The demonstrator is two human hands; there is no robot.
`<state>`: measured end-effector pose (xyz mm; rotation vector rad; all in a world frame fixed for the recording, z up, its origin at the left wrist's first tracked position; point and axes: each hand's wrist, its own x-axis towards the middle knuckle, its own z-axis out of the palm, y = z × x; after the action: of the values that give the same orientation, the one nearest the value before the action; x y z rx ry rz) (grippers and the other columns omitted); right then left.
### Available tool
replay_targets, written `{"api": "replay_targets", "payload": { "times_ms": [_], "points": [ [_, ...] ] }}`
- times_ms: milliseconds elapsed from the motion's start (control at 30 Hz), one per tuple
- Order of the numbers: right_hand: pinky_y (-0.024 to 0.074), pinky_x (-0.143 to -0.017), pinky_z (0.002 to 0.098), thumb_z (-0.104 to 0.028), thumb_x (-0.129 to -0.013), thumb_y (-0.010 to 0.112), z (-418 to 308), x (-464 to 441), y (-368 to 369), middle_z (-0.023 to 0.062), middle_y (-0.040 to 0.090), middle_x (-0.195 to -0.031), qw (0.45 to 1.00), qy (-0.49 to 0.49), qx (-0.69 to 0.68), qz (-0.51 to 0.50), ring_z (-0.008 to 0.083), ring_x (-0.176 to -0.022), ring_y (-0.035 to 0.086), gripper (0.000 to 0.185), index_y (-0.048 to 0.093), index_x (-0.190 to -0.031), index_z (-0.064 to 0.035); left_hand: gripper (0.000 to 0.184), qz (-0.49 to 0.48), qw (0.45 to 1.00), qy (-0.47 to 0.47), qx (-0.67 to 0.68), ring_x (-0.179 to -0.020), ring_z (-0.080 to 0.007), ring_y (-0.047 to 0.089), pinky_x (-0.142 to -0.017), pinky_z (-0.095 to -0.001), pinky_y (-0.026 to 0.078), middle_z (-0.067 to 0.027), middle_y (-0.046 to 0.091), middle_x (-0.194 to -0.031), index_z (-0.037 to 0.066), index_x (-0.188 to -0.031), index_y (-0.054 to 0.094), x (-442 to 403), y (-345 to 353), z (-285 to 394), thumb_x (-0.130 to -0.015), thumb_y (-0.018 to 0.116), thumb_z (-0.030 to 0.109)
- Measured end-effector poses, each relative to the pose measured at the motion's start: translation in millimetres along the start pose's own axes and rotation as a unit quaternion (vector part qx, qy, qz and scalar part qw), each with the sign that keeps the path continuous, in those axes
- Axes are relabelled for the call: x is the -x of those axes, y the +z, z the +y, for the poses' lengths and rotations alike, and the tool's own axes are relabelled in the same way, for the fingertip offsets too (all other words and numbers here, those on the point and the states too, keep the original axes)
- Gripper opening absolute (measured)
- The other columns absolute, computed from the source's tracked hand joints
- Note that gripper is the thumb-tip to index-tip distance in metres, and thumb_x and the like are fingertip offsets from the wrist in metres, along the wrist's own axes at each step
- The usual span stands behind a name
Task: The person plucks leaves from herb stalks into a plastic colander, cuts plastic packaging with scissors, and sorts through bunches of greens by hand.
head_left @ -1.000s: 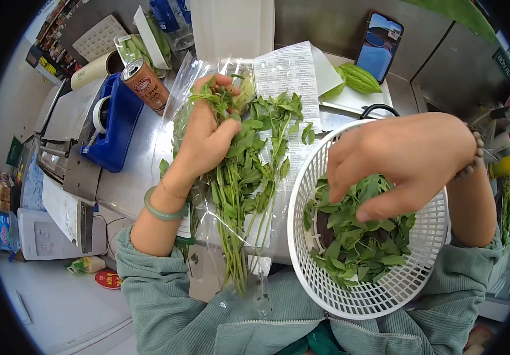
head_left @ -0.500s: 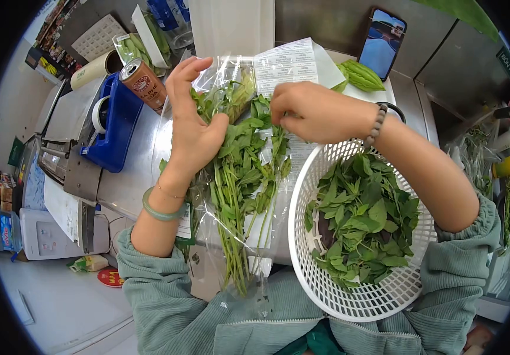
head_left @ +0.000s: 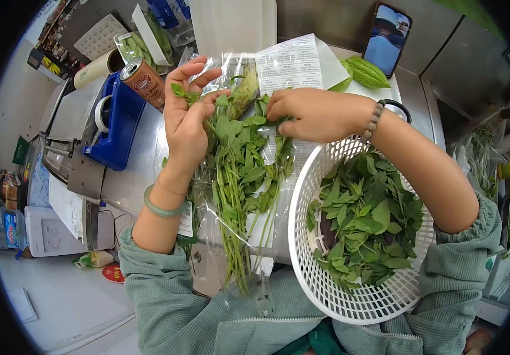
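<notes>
My left hand (head_left: 187, 127) pinches a small leafy herb sprig (head_left: 185, 93) between thumb and fingers, the outer fingers raised. Beneath and beside it lies a bunch of leafy green herbs (head_left: 237, 160), long stems pointing toward me, on a clear plastic bag (head_left: 207, 219). My right hand (head_left: 320, 115) is curled at the top right of the bunch, closed on herb stems; its fingertips are partly hidden. Below my right forearm a white plastic basket (head_left: 302, 272) holds picked green leaves (head_left: 364, 225), with some dark purplish ones under them.
Printed label sheets (head_left: 290, 65) lie at the back, beside green bitter melons (head_left: 367, 72) and a propped phone (head_left: 387, 41). At left stand a brown drink can (head_left: 142, 80), a blue tape dispenser (head_left: 116, 130) and a metal-edged sealing machine (head_left: 71, 154).
My left hand has closed on a small sprig and drawn slightly left, away from the bunch. The right hand stays nearly in place at the bunch's top.
</notes>
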<state>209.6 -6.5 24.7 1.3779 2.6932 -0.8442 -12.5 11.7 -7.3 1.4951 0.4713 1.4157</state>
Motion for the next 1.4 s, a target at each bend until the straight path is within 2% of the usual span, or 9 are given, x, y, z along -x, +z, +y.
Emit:
{"api": "replay_targets", "payload": {
  "times_ms": [233,333,533,733,833,933,1000,1100,1400],
  "points": [
    [0.0498,-0.079,0.0366,-0.007,-0.085,0.051,2.3,3.5,-0.5,0.0154,0.066,-0.095,0.98,-0.02,-0.056,0.191,0.0278,-0.085,0.063,0.022,0.067,-0.094,0.0058,0.046,0.012,1.0,-0.006,-0.016,-0.105,-0.0237,0.058,-0.079,-0.0339,0.055,-0.0167,0.043,-0.131,0.001,-0.122,0.04,0.4,0.6,3.6,-0.078,0.034,-0.011],
    [0.0521,-0.076,0.0396,-0.006,-0.076,0.051,1.1,6.2,-0.3,0.0239,0.068,-0.082,0.951,-0.046,-0.08,0.295,0.0352,-0.078,0.066,0.025,0.07,-0.086,0.007,0.039,0.016,1.0,-0.013,-0.013,-0.089,-0.0196,0.062,-0.067,-0.0298,0.055,-0.017,0.049,-0.124,0.0,-0.118,0.04,0.5,-0.5,5.3,-0.081,0.034,-0.01],
    [0.0518,-0.075,0.0389,-0.007,-0.076,0.054,-3.1,10.4,-4.1,0.0227,0.068,-0.083,0.933,-0.024,-0.102,0.344,0.0331,-0.078,0.066,0.023,0.07,-0.086,0.0064,0.036,0.018,1.0,0.002,-0.023,-0.079,-0.0163,0.06,-0.06,-0.0286,0.052,-0.0195,0.051,-0.121,0.0,-0.118,0.04,1.8,-1.3,2.0,-0.084,0.037,-0.01],
    [0.0481,-0.065,0.0273,-0.005,-0.082,0.056,2.1,11.4,-3.3,0.0074,0.068,-0.084,0.923,-0.055,-0.119,0.361,0.0122,-0.07,0.059,0.016,0.069,-0.087,0.0036,0.032,0.016,1.0,0.004,-0.015,-0.071,-0.0134,0.057,-0.057,-0.0252,0.047,-0.0174,0.055,-0.113,0.0,-0.119,0.04,1.7,1.2,0.4,-0.087,0.04,-0.007],
    [0.0476,-0.063,0.0246,-0.005,-0.079,0.059,1.9,13.3,-6.2,0.0058,0.069,-0.08,0.931,-0.021,-0.169,0.324,0.0084,-0.068,0.058,0.014,0.069,-0.085,0.0026,0.03,-0.094,0.994,-0.047,0.003,-0.065,-0.0101,0.055,-0.055,-0.0211,0.042,-0.012,0.06,-0.093,0.002,-0.121,0.04,2.8,-3.5,2.7,-0.092,0.043,-0.001],
    [0.0455,-0.054,0.0272,-0.011,-0.072,0.062,4.6,11.5,-4.9,0.0072,0.066,-0.068,0.919,-0.044,-0.222,0.322,0.0109,-0.057,0.056,0.018,0.073,-0.08,0.0009,0.021,-0.126,0.977,-0.04,-0.168,-0.056,-0.0049,0.047,-0.053,-0.0192,0.036,0.0006,0.056,-0.067,0.004,-0.104,0.058,7.5,5.4,1.7,-0.087,0.065,0.014],
    [0.0451,-0.055,0.0263,-0.01,-0.071,0.063,3.9,12.2,-5.5,0.0061,0.066,-0.069,0.919,-0.045,-0.247,0.305,0.0098,-0.059,0.056,0.017,0.073,-0.08,0.0008,0.026,-0.156,0.952,-0.044,-0.261,-0.053,-0.0055,0.044,-0.051,-0.0222,0.036,0.002,0.053,-0.06,0.002,-0.089,0.067,8.2,10.0,4.7,-0.077,0.078,0.022],
    [0.0483,-0.063,0.0239,-0.006,-0.074,0.064,1.2,15.6,-10.6,0.0048,0.068,-0.077,0.928,-0.051,-0.26,0.263,0.0081,-0.068,0.059,0.014,0.071,-0.083,0.0008,0.028,-0.18,0.912,-0.069,-0.362,-0.057,-0.0037,0.043,-0.054,-0.0209,0.035,0.0042,0.053,-0.063,0.0,-0.096,0.067,9.5,14.8,7.2,-0.077,0.079,0.016],
    [0.0464,-0.075,0.0319,-0.009,-0.068,0.06,-6.3,17.7,-10.6,0.0072,0.062,-0.086,0.926,-0.127,-0.189,0.302,0.0179,-0.082,0.056,0.019,0.067,-0.085,-0.0034,0.018,-0.175,0.907,-0.064,-0.379,-0.058,-0.008,0.048,-0.055,-0.0255,0.04,-0.0031,0.063,-0.065,-0.002,-0.078,0.067,9.0,12.2,2.6,-0.079,0.075,0.014]
  ]
}}
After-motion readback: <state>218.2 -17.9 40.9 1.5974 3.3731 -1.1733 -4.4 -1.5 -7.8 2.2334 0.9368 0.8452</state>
